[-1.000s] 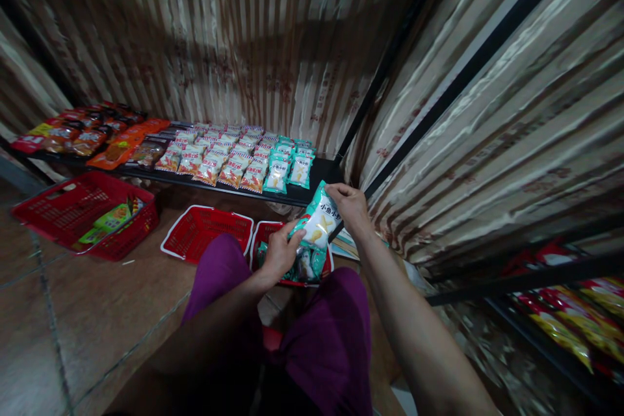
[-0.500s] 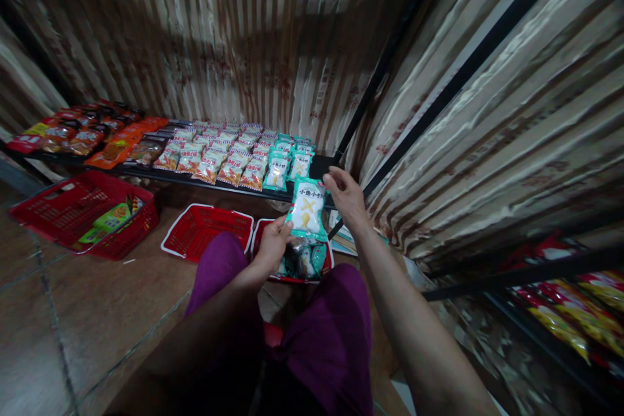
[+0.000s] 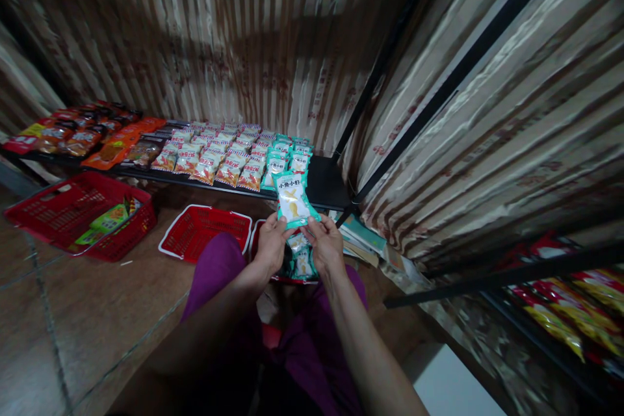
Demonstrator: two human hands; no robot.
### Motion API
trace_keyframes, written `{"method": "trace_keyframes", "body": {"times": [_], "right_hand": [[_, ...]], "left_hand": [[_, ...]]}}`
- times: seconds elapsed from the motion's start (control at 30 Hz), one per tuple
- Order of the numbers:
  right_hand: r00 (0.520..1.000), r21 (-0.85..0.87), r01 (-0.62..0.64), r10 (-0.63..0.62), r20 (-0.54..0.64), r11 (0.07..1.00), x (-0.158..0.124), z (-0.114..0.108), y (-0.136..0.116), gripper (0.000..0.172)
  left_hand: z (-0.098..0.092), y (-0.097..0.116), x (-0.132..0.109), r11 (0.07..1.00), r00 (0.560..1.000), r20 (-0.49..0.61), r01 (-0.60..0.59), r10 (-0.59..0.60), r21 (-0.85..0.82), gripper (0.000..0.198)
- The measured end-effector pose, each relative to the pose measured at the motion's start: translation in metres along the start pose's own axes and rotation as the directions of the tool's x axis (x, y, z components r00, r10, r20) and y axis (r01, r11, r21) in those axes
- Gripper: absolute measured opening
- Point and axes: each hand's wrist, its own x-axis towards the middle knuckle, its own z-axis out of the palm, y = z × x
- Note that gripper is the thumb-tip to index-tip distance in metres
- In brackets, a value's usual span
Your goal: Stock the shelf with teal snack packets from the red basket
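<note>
A teal and white snack packet (image 3: 292, 199) stands upright in front of me, pinched at its lower edge by both hands. My left hand (image 3: 271, 244) grips its bottom left corner and my right hand (image 3: 325, 244) grips its bottom right corner. Directly below them a small red basket (image 3: 255, 240) holds more teal packets (image 3: 301, 261). Beyond the packet, the low black shelf (image 3: 327, 183) carries rows of teal packets (image 3: 287, 157) and red and white packets (image 3: 219, 157).
An empty red basket (image 3: 205, 232) sits left of the filled one, and a larger red basket (image 3: 73, 214) with a green and yellow packet stands further left. Orange and dark packets (image 3: 92, 136) fill the shelf's left end. Striped curtain hangs behind; another shelf with packets (image 3: 575, 312) is at right.
The packet went from tilted between both hands to upright. My right hand let go of its top, then came down to grip the bottom right corner.
</note>
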Motion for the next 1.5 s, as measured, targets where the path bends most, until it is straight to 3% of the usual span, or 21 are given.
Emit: {"method": "trace_keyframes", "body": {"times": [0.13,0.3,0.4,0.47,0.63,0.73,0.93,1.07,1.23,1.37,1.5], "right_hand": [[1.0,0.014,0.012,-0.012,-0.028,1.0,0.0,-0.005,0.0,0.04],[0.997,0.028,-0.011,0.013,-0.074,1.0,-0.005,-0.013,0.002,0.041],[0.997,0.025,-0.051,0.052,-0.059,0.998,-0.008,-0.016,0.002,0.041],[0.997,0.013,-0.067,0.067,-0.048,0.998,-0.009,-0.017,0.001,0.042],[0.998,-0.034,-0.056,0.055,-0.021,0.998,-0.01,-0.021,0.002,0.043],[0.999,-0.054,-0.043,0.042,-0.026,0.998,-0.01,-0.024,0.002,0.042],[0.999,-0.055,0.024,-0.027,-0.048,0.998,-0.015,-0.027,0.005,0.038],[0.994,-0.046,0.062,-0.066,-0.088,0.997,-0.018,-0.028,0.006,0.037],[0.997,-0.038,0.067,-0.068,-0.036,0.997,-0.019,-0.029,0.002,0.035],[1.0,-0.037,0.005,-0.004,0.026,0.999,-0.016,-0.029,-0.006,0.044],[0.992,-0.056,-0.071,0.076,0.1,0.996,-0.013,-0.028,-0.006,0.044]], "left_hand": [[-0.004,0.011,0.01,0.997,0.999,0.004,0.047,-0.048,0.069,0.042],[-0.001,0.034,0.042,0.97,0.992,-0.085,-0.069,0.091,0.235,0.052],[0.001,0.047,0.064,0.919,0.975,-0.028,-0.198,0.221,0.34,0.057],[0.001,0.056,0.074,0.848,0.958,0.059,-0.278,0.282,0.45,0.049],[0.004,0.069,0.083,0.667,0.942,0.322,-0.299,0.094,0.683,0.027],[0.007,0.067,0.084,0.666,0.944,0.323,-0.285,0.07,0.689,0.023],[0.01,0.052,0.082,0.761,0.971,0.133,-0.238,0.197,0.604,0.018],[0.01,0.046,0.08,0.782,0.974,0.121,-0.224,0.189,0.582,0.018],[0.011,0.049,0.082,0.685,0.962,0.181,-0.272,0.204,0.675,0.021],[0.015,0.053,0.083,0.577,0.945,0.232,-0.323,0.229,0.75,0.025],[0.018,0.053,0.08,0.548,0.939,0.248,-0.341,0.237,0.764,0.027]]}}
